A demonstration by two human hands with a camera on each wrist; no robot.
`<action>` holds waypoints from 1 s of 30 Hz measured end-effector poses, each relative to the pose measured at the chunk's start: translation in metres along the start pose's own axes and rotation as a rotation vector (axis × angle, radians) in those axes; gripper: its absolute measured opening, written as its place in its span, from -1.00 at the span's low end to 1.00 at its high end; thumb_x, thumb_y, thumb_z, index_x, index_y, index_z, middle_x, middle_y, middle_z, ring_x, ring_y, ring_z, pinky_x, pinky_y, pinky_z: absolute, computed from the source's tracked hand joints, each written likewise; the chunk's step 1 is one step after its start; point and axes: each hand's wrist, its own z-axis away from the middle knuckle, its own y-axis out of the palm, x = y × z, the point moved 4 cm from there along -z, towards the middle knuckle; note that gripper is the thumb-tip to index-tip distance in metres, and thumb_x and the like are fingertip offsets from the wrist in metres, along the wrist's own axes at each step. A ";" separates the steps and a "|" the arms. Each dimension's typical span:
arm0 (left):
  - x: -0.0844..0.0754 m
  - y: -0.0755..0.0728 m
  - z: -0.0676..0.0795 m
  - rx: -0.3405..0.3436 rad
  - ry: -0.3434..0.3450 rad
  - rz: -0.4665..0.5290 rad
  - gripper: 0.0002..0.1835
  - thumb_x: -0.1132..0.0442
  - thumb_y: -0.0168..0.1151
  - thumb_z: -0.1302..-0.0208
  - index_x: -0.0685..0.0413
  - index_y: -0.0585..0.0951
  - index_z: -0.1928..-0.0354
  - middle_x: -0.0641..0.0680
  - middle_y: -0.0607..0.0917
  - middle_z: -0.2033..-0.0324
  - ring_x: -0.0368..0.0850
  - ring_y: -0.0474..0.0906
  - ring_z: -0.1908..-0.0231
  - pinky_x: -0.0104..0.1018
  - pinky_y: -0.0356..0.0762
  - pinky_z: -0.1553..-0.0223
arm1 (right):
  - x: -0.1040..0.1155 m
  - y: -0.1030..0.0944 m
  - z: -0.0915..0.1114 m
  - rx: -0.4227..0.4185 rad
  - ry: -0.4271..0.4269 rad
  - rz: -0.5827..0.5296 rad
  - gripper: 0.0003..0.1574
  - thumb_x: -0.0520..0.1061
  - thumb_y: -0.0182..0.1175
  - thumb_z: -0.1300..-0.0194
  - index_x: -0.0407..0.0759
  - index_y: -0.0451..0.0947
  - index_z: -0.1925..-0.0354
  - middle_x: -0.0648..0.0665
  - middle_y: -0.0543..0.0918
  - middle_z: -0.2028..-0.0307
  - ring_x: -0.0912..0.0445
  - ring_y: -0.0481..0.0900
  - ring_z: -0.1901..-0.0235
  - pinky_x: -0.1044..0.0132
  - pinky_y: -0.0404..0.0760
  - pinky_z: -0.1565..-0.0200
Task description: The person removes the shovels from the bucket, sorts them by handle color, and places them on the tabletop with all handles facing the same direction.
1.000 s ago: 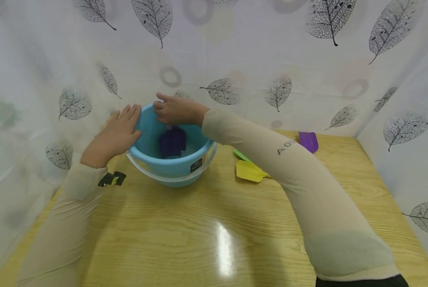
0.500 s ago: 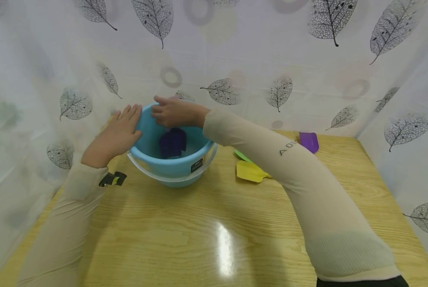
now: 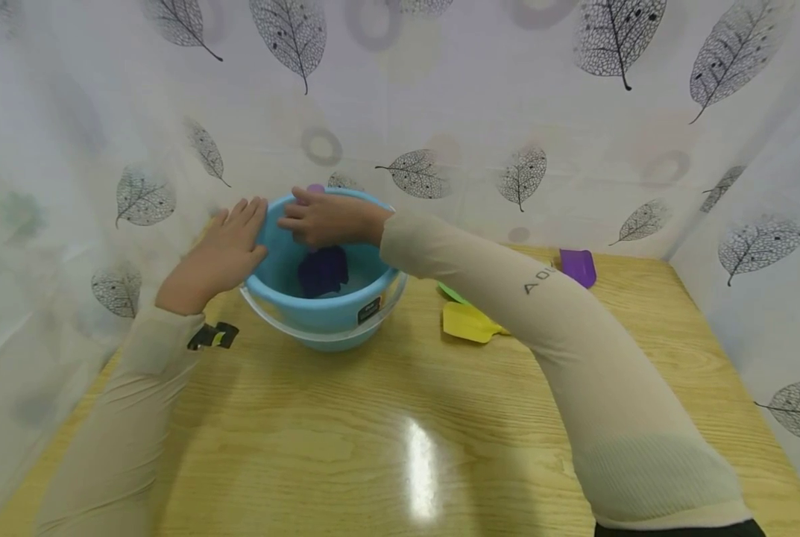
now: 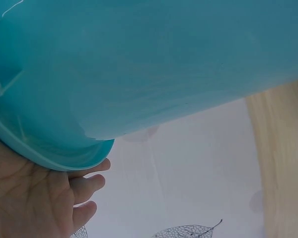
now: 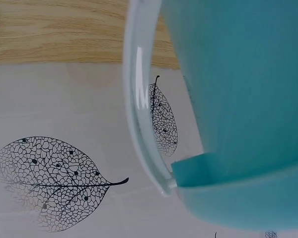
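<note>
A light blue bucket (image 3: pixel 315 313) stands on the table with its pale handle hanging down at the front. My left hand (image 3: pixel 220 250) rests on the bucket's left rim with straight fingers; in the left wrist view its palm (image 4: pixel 32 198) lies against the rim. Over the bucket's mouth, my right hand (image 3: pixel 329 218) has curled fingers around a purple beach toy (image 3: pixel 323 271). The toy's broad, notched head is down inside the bucket, and a lighter purple end shows above the hand. Most of its shaft is hidden. In the right wrist view only the bucket (image 5: pixel 238 99) and its handle show.
Right of the bucket lie a yellow toy shovel (image 3: pixel 468 322), a partly hidden green piece (image 3: pixel 452 292) and a purple shovel (image 3: pixel 577 268). My right forearm crosses above them. A leaf-patterned curtain (image 3: pixel 467 97) surrounds the wooden table (image 3: pixel 346 440).
My right hand has moved slightly down toward the bucket, and the lighter purple end now shows above it. The left hand has stayed at the rim.
</note>
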 end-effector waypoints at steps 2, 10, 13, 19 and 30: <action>-0.001 0.000 0.000 -0.007 -0.001 0.001 -0.29 0.20 -0.24 -0.41 0.41 -0.25 -0.42 0.41 -0.19 -0.43 0.35 -0.35 -0.43 0.25 -0.38 -0.39 | 0.000 0.000 0.000 0.017 -0.005 0.013 -0.65 -0.11 -0.12 -0.42 -0.15 0.58 0.07 -0.14 0.54 0.03 -0.01 0.44 0.04 0.07 0.35 -0.16; 0.000 0.001 0.001 -0.026 0.002 0.002 -0.28 0.21 -0.21 -0.40 0.41 -0.22 -0.42 0.41 -0.15 -0.43 0.36 -0.30 -0.43 0.25 -0.36 -0.40 | 0.004 0.005 0.004 0.041 -0.021 0.067 -0.68 -0.13 -0.11 -0.40 -0.08 0.51 0.00 -0.10 0.59 -0.03 -0.01 0.40 -0.10 0.07 0.27 -0.25; 0.001 0.001 0.000 -0.030 0.003 0.007 -0.28 0.21 -0.21 -0.40 0.41 -0.22 -0.42 0.40 -0.15 -0.43 0.35 -0.30 -0.43 0.24 -0.37 -0.40 | 0.006 0.007 0.004 -0.002 -0.018 0.084 -0.69 -0.14 -0.11 -0.40 -0.06 0.55 0.06 -0.07 0.62 0.02 0.02 0.42 -0.08 0.10 0.28 -0.25; 0.001 0.002 0.000 -0.046 0.010 0.011 -0.28 0.22 -0.21 -0.38 0.43 -0.20 -0.42 0.42 -0.13 -0.43 0.35 -0.30 -0.43 0.24 -0.36 -0.40 | 0.008 0.008 0.004 -0.037 -0.010 0.114 -0.69 -0.21 -0.07 -0.34 -0.05 0.60 0.12 -0.04 0.64 0.06 0.04 0.44 -0.06 0.12 0.27 -0.24; 0.002 0.001 0.001 -0.034 0.006 0.024 -0.28 0.21 -0.23 -0.40 0.42 -0.24 -0.42 0.42 -0.17 -0.43 0.36 -0.32 -0.43 0.24 -0.38 -0.40 | 0.004 0.002 0.016 -0.043 0.045 0.093 -0.72 -0.06 -0.03 -0.36 -0.04 0.59 0.11 -0.04 0.63 0.05 0.04 0.45 -0.04 0.12 0.29 -0.22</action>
